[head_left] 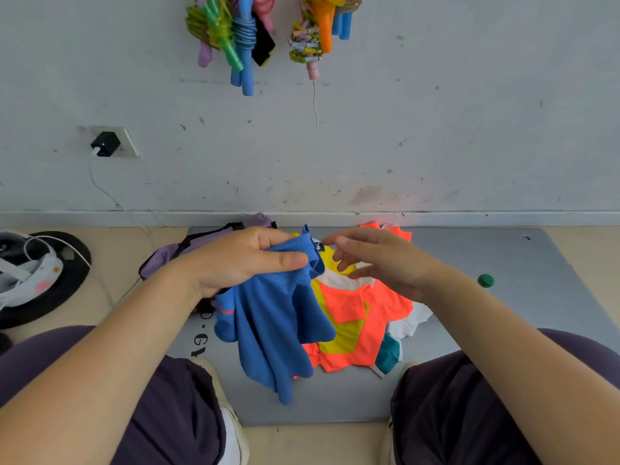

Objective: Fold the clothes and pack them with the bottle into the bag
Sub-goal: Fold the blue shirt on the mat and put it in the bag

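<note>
My left hand (241, 260) pinches the collar of a blue shirt (278, 330), which hangs crumpled above the grey mat (486, 317). Just to its right, my right hand (375, 260) hovers with fingers spread and holds nothing. Under both hands lies a pile of clothes (359, 323) in orange, yellow, white and teal. A purple bag (188, 250) with black straps lies at the mat's far left corner, partly hidden behind my left hand. A small green round thing (485, 280) sits on the mat to the right. No bottle is plainly visible.
My knees in dark trousers frame the mat's near edge. A wall rises just beyond the mat, with coloured skipping ropes (241, 38) hanging on it and a charger (105, 144) plugged in at left. A black round base (50, 280) with white gear lies on the floor at left.
</note>
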